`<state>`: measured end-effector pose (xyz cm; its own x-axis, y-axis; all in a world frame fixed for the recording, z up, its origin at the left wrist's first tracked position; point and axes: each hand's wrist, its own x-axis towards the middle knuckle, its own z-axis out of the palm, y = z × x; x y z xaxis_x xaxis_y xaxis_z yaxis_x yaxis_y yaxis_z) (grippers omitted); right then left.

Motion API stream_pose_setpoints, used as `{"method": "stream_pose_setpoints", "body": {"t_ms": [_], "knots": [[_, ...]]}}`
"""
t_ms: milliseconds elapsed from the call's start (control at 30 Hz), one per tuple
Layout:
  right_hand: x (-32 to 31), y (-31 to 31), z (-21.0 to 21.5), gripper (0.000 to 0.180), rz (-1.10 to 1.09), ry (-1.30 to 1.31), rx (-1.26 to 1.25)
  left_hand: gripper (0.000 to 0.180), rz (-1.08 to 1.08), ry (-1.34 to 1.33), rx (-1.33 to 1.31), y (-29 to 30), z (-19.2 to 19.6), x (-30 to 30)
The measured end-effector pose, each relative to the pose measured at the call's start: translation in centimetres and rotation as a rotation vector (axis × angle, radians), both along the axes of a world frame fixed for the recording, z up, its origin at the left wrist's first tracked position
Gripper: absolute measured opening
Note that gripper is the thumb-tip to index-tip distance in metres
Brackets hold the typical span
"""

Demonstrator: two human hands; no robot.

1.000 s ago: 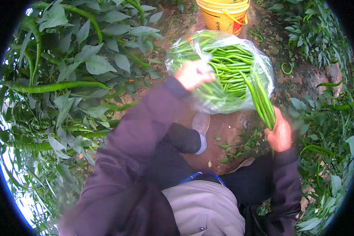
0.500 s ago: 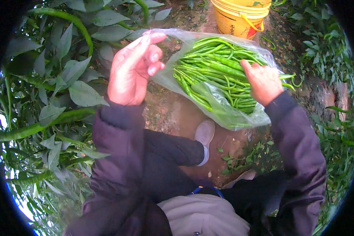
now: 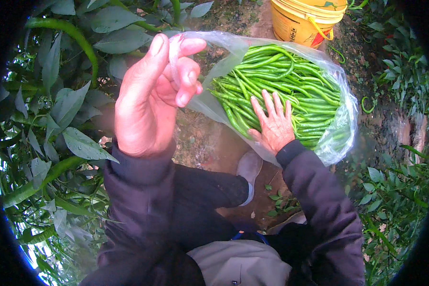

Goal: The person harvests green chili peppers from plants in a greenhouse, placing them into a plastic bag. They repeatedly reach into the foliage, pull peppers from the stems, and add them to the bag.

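We see soft, even daylight without hard shadows; the fisheye bends the edges into a black rim, and the plastic bag glints faintly.

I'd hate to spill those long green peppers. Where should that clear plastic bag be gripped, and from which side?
Probably at its open rim, from above. The left hand already pinches one corner of the clear plastic bag high up, while the right hand lies flat on the long green peppers. The film sags under the load, so pinching the opposite rim edge should keep the mouth upward.
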<state>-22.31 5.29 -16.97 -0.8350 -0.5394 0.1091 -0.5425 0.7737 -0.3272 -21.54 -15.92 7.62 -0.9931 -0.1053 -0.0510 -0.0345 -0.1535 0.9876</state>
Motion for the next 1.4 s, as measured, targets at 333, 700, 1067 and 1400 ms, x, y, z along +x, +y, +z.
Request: {"method": "stream_pose_setpoints", "body": {"t_ms": [333,700,1067,1400], "knots": [[2.9,-2.4,-2.1,0.047,0.069,0.057,-0.089,0.064,-0.039,0.011,-0.112,0.1,0.1,0.2],[-1.5,-5.4,-2.2,0.08,-0.05,-0.005,-0.121,0.065,0.008,0.008,-0.08,0.6,0.1,0.1],[-2.3,-5.3,-0.5,0.081,0.081,0.05,-0.137,0.071,0.0,0.011,-0.144,0.2,0.1,-0.2],[-2.7,-4.6,-3.0,0.064,0.137,0.097,0.003,0.068,0.06,0.04,-0.104,0.8,0.0,-0.3]]}}
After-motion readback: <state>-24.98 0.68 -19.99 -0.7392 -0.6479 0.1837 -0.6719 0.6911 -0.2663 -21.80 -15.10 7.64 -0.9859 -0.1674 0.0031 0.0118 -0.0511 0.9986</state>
